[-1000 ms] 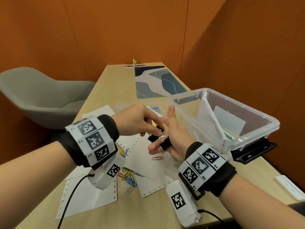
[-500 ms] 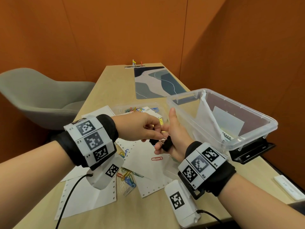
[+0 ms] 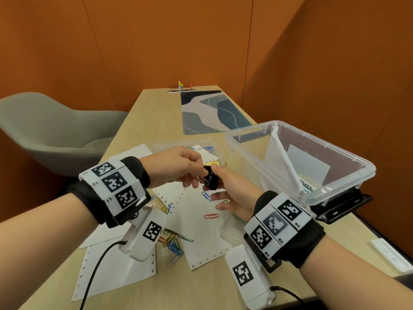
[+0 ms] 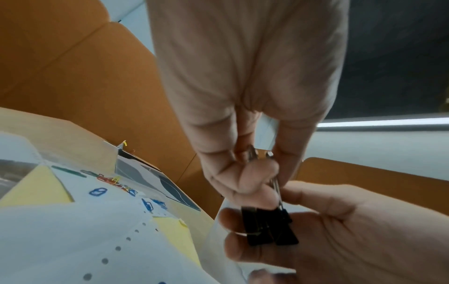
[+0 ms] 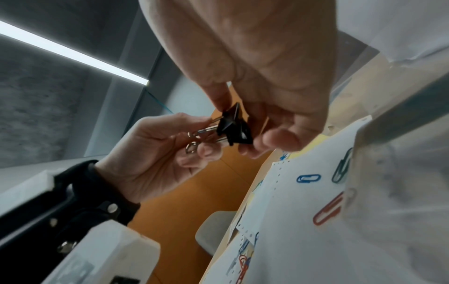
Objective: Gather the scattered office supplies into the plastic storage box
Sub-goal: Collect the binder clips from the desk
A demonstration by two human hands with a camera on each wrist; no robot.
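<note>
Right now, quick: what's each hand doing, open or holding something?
Left hand: fingers pinch the wire handles of the black binder clips.
Right hand: thumb and fingers hold the black bodies of the same clips.

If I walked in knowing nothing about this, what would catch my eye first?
Most likely the two hands meeting mid-table: the right hand cradles a stack of black metal binder clips while the left hand pinches their wire handles. Right of them sits a clear plastic storage box, and coloured paper clips lie scattered over white perforated paper sheets on the pale wooden table.
</note>
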